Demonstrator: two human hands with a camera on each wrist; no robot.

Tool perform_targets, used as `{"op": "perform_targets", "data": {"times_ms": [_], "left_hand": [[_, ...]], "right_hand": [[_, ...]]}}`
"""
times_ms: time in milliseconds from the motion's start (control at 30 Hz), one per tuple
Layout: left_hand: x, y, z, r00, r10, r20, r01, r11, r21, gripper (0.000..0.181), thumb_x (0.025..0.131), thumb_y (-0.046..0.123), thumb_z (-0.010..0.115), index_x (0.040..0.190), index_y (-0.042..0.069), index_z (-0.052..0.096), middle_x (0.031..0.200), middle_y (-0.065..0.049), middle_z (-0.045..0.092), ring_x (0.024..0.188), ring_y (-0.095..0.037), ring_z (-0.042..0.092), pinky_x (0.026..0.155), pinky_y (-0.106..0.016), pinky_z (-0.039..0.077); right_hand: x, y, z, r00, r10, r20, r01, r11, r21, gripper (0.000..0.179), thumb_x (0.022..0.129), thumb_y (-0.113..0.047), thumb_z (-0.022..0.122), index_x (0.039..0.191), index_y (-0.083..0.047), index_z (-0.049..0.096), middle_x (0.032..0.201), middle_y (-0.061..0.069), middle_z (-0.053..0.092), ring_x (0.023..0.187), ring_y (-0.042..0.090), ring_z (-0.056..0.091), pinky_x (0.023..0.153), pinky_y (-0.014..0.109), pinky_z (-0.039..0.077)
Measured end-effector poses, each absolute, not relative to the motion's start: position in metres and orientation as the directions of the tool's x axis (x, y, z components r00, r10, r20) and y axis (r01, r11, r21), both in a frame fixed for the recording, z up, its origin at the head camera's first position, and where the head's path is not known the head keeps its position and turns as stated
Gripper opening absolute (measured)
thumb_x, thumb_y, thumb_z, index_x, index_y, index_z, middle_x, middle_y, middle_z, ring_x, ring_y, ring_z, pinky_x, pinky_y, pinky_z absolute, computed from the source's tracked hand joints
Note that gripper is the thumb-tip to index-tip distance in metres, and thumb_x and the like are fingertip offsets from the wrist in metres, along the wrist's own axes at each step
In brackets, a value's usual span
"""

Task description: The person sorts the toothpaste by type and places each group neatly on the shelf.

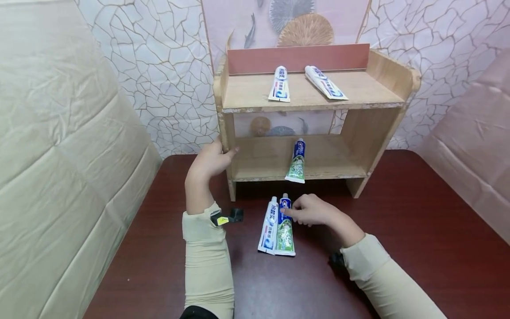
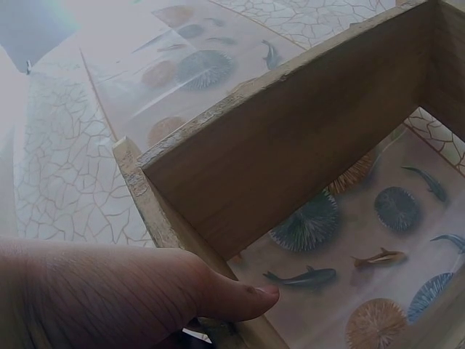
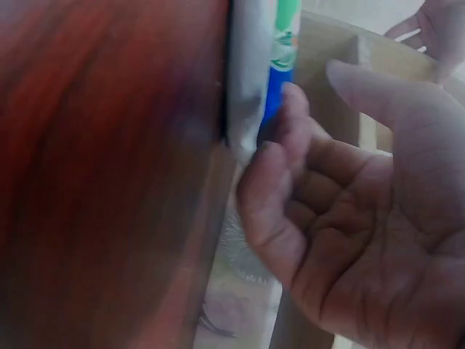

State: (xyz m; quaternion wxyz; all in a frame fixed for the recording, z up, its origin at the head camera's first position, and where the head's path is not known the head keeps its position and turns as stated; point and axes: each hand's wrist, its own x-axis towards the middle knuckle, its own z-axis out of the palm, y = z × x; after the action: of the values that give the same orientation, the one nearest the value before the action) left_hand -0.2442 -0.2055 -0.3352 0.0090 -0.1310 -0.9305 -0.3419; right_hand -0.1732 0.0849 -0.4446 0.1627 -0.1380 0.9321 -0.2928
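Observation:
My left hand [image 1: 209,164] grips the left side panel of a small wooden shelf [image 1: 247,91]. In the left wrist view, the thumb [image 2: 240,299] lies along the panel's inner side, with the other fingers hidden behind it. On the table in front of the shelf, a white toothpaste tube [image 1: 268,228] and a blue-green toothpaste tube [image 1: 285,232] lie side by side, caps toward the shelf. My right hand [image 1: 316,210] is at the right of the pair, its fingertips at the blue upper part of the blue-green one. The right wrist view has its thumb [image 3: 356,91] standing apart from the tube.
Two white toothpaste tubes [image 1: 280,84] lie on the shelf's top board. Another blue-green toothpaste tube [image 1: 296,164] is on the lower board, its flat end past the front edge. The dark red table [image 1: 418,230] extends to both sides; a patterned wall [image 1: 159,57] stands behind.

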Motion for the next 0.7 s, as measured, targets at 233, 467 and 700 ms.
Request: {"op": "perform_targets", "data": {"times_ms": [233,467,700], "left_hand": [[-0.244,-0.204,-0.333,-0.964,0.244,0.101,0.251,0.727,0.64,0.066,0.096,0.05,0.049,0.149,0.016,0.028,0.139,-0.016,0.054,0.126,-0.028,0.055,0.107,-0.048,0.042],[-0.244,-0.204,-0.332,-0.964,0.242,0.113,0.257,0.725,0.639,0.065,0.097,0.048,0.05,0.148,0.014,0.03,0.139,-0.017,0.055,0.125,-0.028,0.056,0.106,-0.047,0.043],[-0.243,-0.203,-0.333,-0.962,0.247,0.115,0.261,0.719,0.644,0.064,0.097,0.047,0.05,0.149,0.014,0.03,0.14,-0.017,0.054,0.126,-0.029,0.055,0.106,-0.047,0.043]], "right_hand": [[-0.169,0.082,-0.452,-0.873,-0.362,-0.326,-0.128,0.816,-0.564,0.049,0.088,-0.052,0.063,0.068,-0.008,0.068,0.06,0.007,0.065,0.048,0.02,0.061,0.05,0.035,0.055],[-0.165,0.076,-0.449,-0.876,-0.324,-0.357,-0.104,0.849,-0.518,0.05,0.083,-0.059,0.066,0.069,-0.011,0.069,0.06,0.006,0.063,0.05,0.018,0.059,0.052,0.033,0.054],[-0.161,0.073,-0.451,-0.873,-0.326,-0.364,-0.11,0.857,-0.503,0.049,0.08,-0.06,0.069,0.069,-0.012,0.068,0.059,0.002,0.061,0.05,0.019,0.059,0.051,0.034,0.054]]}}
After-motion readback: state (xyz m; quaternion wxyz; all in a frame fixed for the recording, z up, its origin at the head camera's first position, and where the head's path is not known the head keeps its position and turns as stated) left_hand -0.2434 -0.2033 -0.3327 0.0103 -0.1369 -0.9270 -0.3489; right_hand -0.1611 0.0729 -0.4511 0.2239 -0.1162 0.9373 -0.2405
